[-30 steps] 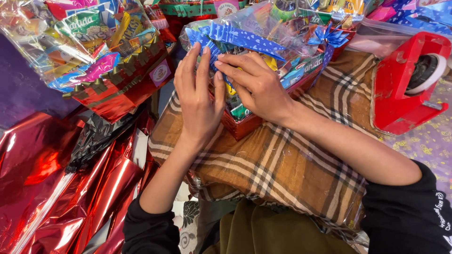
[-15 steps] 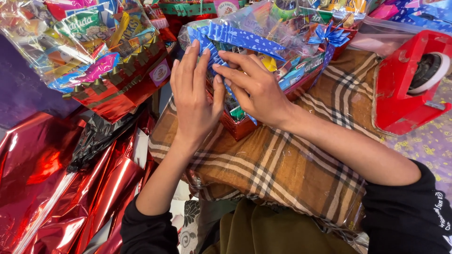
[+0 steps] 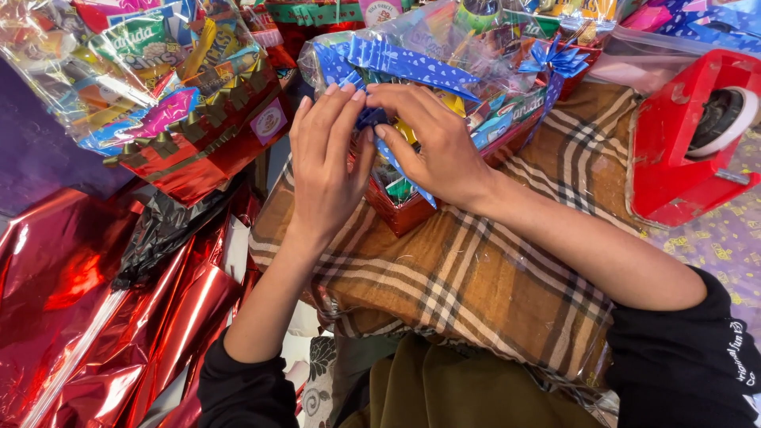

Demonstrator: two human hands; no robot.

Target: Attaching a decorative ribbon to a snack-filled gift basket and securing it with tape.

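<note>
A gift basket (image 3: 468, 119) wrapped in clear cellophane sits on a brown plaid cloth (image 3: 476, 269), with a pleated blue ribbon (image 3: 404, 59) across its front. My left hand (image 3: 325, 158) and my right hand (image 3: 432, 139) meet at the basket's near corner, fingertips pinching a dark blue piece of the ribbon between them. A small blue bow (image 3: 559, 59) sits further right on the wrap.
Another cellophane-wrapped basket of snacks with a red base (image 3: 174, 103) stands at the upper left. Crumpled red foil sheets (image 3: 87, 317) lie at the lower left. A red tape dispenser (image 3: 690, 135) stands at the right on patterned paper.
Both hands have shifted slightly up along the basket's front, and the fingertips have closed together on the blue ribbon.
</note>
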